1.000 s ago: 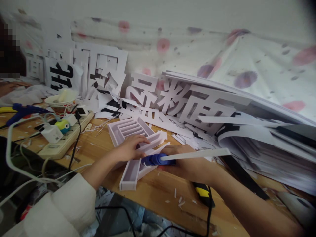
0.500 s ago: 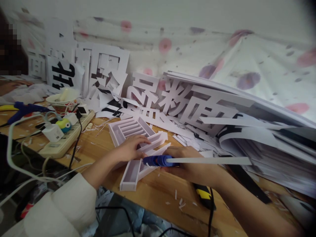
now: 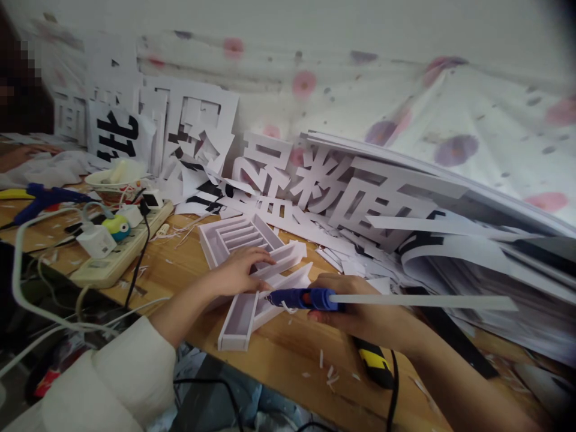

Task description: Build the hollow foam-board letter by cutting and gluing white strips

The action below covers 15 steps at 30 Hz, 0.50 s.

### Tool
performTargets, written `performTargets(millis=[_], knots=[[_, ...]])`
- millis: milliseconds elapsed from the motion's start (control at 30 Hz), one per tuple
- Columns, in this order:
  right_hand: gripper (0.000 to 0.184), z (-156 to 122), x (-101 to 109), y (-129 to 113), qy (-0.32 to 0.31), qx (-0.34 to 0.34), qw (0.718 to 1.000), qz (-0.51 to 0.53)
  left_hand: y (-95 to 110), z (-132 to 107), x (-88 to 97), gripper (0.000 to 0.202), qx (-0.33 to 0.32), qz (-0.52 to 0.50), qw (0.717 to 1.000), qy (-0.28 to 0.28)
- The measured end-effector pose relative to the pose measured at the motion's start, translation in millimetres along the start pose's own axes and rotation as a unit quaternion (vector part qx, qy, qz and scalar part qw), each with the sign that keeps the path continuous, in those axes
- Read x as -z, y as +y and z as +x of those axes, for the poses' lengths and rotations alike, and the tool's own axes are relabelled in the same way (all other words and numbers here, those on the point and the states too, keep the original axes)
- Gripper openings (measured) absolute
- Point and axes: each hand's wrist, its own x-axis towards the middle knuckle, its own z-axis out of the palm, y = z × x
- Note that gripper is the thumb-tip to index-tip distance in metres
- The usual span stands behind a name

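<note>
My left hand (image 3: 236,273) lies with its fingers pressed on a white foam-board channel letter (image 3: 252,282) at the front of the wooden table (image 3: 279,354). My right hand (image 3: 355,309) is closed round a blue hot glue gun (image 3: 303,298) with a yellow-and-black grip (image 3: 373,363); its nozzle points left at the letter's edge. A long white foam strip (image 3: 423,301) lies across the gun and my right hand, reaching far to the right.
Cut-out white characters (image 3: 315,186) lean in a heap behind. A power strip (image 3: 114,261) with plugs and cables sits left, beside a second blue glue gun (image 3: 42,199) and a bowl (image 3: 110,180). Another person's arm (image 3: 20,156) shows at far left. Paper scraps litter the table.
The glue gun and my right hand have shifted slightly right and toward me, and the white strip has slid further out to the right and levelled. My left hand stays on the letter.
</note>
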Motion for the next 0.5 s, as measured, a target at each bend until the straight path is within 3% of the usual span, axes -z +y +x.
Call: performTargets(millis=[500], knots=[[0.005,8.5,-2.6,-3.8,-0.031,-0.014,0.999,0.027,-1.3,-0.3,-0.8,0.043,0.002,0.004,1.0,-0.002]])
